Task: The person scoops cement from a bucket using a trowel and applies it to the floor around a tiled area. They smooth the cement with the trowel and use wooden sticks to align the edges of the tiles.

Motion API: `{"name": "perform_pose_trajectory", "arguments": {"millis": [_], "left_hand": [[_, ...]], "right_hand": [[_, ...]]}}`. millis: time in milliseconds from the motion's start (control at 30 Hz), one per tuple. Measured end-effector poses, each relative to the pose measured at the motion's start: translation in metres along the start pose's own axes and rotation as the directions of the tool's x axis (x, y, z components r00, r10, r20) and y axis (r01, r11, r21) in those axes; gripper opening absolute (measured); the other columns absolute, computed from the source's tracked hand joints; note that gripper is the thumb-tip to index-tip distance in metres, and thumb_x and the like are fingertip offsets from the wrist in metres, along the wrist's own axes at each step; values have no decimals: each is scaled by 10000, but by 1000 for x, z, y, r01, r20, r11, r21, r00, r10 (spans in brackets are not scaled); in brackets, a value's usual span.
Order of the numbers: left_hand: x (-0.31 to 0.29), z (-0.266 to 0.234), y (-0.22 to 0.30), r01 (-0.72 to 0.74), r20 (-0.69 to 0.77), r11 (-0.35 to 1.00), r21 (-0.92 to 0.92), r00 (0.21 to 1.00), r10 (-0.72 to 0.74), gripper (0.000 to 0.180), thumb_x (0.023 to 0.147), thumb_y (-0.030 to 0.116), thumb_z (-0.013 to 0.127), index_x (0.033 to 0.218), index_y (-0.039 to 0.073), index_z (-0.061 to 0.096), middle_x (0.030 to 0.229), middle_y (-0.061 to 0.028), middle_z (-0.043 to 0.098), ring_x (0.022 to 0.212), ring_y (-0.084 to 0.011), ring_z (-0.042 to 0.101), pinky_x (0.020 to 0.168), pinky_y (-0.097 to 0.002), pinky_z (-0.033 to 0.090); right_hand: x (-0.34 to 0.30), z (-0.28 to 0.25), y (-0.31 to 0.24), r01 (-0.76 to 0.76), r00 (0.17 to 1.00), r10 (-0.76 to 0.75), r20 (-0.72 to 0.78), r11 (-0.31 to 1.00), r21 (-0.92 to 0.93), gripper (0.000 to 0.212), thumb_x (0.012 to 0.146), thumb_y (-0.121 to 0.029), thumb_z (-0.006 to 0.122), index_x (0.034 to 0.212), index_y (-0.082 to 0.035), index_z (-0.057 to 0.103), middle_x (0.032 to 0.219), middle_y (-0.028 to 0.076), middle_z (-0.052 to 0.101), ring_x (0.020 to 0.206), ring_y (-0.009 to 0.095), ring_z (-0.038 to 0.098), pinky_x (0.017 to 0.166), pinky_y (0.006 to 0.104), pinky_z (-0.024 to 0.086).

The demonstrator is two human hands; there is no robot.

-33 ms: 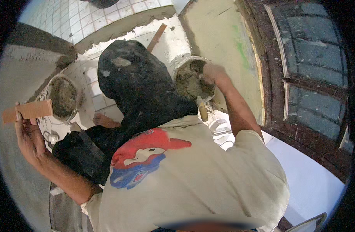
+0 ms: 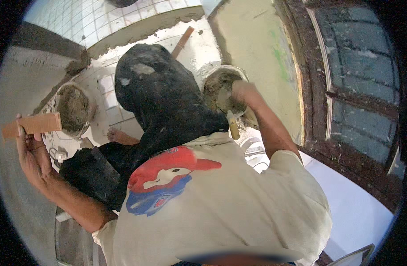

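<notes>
My left hand point(image 2: 35, 153) grips a narrow brown strip point(image 2: 32, 125), like a cut tile piece, holding it up at the far left with the fingers behind and beneath it. My right hand point(image 2: 245, 92) is at the right side of a bucket point(image 2: 244, 72) of wet grey mortar point(image 2: 219, 86); it is blurred and its fingers are hidden. Beside it, a trowel with a yellowish handle point(image 2: 233, 127) leans at the bucket's near rim. A second bucket of mortar point(image 2: 71, 108) stands close to the strip in my left hand.
Another brown strip point(image 2: 182, 42) lies on the pale floor ahead. My knee in dark trousers point(image 2: 150, 84) rises between the buckets, with a bare foot point(image 2: 119, 135) beside it. A plastered wall point(image 2: 256, 48) and a dark-framed window point(image 2: 359, 66) are on the right. A mortar-edged tiled ledge point(image 2: 137, 35) crosses the back.
The whole view has shifted slightly. My right hand shows small motion at the bucket, while my left hand holds the brown strip in the same place.
</notes>
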State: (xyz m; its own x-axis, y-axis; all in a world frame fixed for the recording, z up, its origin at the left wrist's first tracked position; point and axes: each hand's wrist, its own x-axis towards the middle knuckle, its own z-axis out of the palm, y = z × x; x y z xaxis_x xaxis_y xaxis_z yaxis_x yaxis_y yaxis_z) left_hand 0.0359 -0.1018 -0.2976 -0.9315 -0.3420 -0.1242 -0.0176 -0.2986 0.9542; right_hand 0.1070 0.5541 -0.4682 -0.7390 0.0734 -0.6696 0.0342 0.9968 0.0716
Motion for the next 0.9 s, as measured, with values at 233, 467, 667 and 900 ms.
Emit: {"name": "perform_pose_trajectory", "arguments": {"millis": [233, 467, 667, 900], "left_hand": [[8, -35, 5, -12, -56, 997, -75, 998, 8, 386, 986, 84, 648, 1311, -97, 549, 1260, -188, 634, 1185, -247, 617, 1051, -393, 501], [9, -75, 19, -88, -123, 996, -28, 989, 84, 363, 953, 109, 701, 1241, -88, 602, 1205, -176, 667, 1138, -255, 641, 1033, -409, 495], [-29, -79, 20, -160, -246, 986, 38, 955, 164, 298, 954, 196, 684, 1175, -3, 665, 1110, -109, 697, 1052, -216, 654, 952, -368, 503], [-37, -68, 24, -378, -508, 921, 93, 778, 371, 126, 959, 120, 661, 875, 28, 644, 836, -48, 655, 743, -143, 615, 634, -307, 535]], "right_hand": [[-20, 94, -6, 122, 991, -128, 44, 985, 124, 164, 755, -203, 725, 854, -84, 779, 869, 137, 757, 842, 339, 746, 712, 466, 581], [-54, -15, -15, -55, 980, 76, 185, 992, -116, 320, 747, -276, 756, 972, -50, 734, 910, 215, 733, 858, 402, 720, 761, 491, 581], [-68, -92, 37, 58, 980, -101, -170, 969, -242, 361, 843, -231, 684, 1145, -34, 698, 1033, 261, 694, 966, 454, 664, 831, 522, 526], [-64, -255, -106, 92, 904, -205, -376, 950, -297, 330, 894, -301, 665, 1069, -23, 700, 970, 267, 693, 939, 469, 656, 840, 541, 513]]}}
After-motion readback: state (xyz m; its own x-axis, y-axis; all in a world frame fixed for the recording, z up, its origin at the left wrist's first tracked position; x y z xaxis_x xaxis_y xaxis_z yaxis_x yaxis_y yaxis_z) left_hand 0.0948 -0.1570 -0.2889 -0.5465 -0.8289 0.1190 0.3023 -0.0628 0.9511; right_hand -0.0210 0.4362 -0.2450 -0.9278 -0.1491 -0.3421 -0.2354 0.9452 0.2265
